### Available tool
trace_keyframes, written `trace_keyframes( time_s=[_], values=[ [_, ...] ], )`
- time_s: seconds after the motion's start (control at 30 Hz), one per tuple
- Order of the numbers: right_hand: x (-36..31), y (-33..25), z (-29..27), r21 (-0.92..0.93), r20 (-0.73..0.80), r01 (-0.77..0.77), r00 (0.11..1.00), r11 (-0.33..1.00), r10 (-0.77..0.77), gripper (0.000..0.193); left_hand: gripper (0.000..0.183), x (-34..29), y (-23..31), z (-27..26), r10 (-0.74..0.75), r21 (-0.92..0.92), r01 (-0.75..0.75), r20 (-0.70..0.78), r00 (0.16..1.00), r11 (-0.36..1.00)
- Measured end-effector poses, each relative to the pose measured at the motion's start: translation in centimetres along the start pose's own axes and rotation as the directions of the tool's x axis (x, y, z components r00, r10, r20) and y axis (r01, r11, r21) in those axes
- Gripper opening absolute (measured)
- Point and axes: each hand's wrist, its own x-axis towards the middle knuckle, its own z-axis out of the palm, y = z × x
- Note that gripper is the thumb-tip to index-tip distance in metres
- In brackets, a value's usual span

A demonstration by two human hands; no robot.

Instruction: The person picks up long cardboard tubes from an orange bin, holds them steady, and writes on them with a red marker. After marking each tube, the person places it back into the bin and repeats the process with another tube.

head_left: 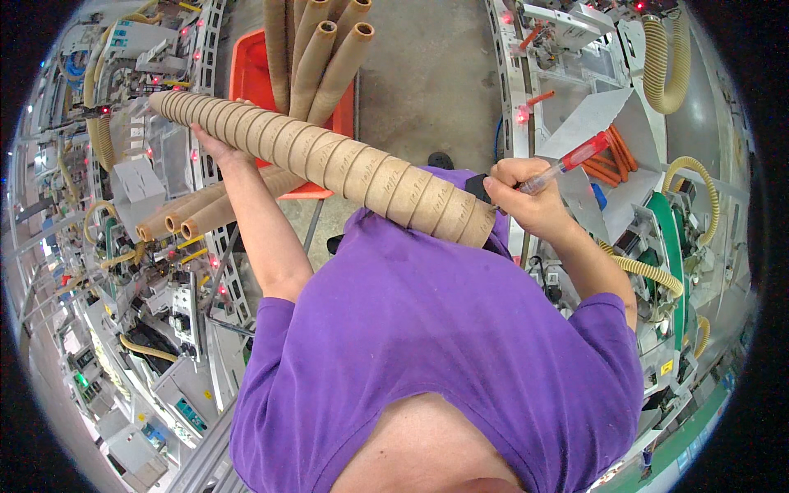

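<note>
A long stack of nested brown paper cones (329,160) lies slantwise across my front, its wide end against my purple shirt and its narrow end at the far left. Handwritten marks run along the rims of several cones. My left hand (220,152) supports the stack from below near the narrow end; its fingers are partly hidden behind the cones. In my right hand (526,193) is a pen (575,154) with a clear barrel and a red back end. Its writing end points down to the widest cone, and the tip is hidden by my fingers.
An orange-red bin (251,70) stands ahead, with several upright stacks of brown cones (333,62) in it. More cone stacks (201,209) lie at the left. Machine rows flank both sides, with ribbed beige hoses (667,70) and orange sticks (612,160) at the right.
</note>
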Motion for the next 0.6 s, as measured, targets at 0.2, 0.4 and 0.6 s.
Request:
trace_keyframes(
  time_s=[0.2, 0.4, 0.6],
  values=[
    [0.1, 0.7, -0.5, -0.103, -0.066, 0.115, 0.99, 0.988, -0.122, 0.036, 0.096, -0.7, -0.2, 0.8, 0.003, 0.01, -0.003, -0.013, 1.0, 1.0],
    [0.3, 0.0, -1.5, -0.247, -0.255, 0.049, 0.96, 0.968, -0.114, 0.02, 0.093, -3.5, 0.1, 5.7, 0.231, 0.175, -0.216, -0.073, 0.97, 0.961],
    [5.5, -0.1, -0.4, -0.174, -0.076, -0.101, 0.993, 0.98, 0.089, 0.025, 0.075, -8.6, 0.1, 11.8, 0.655, 0.357, -0.556, -0.289, 0.698, 0.75]
  ],
)
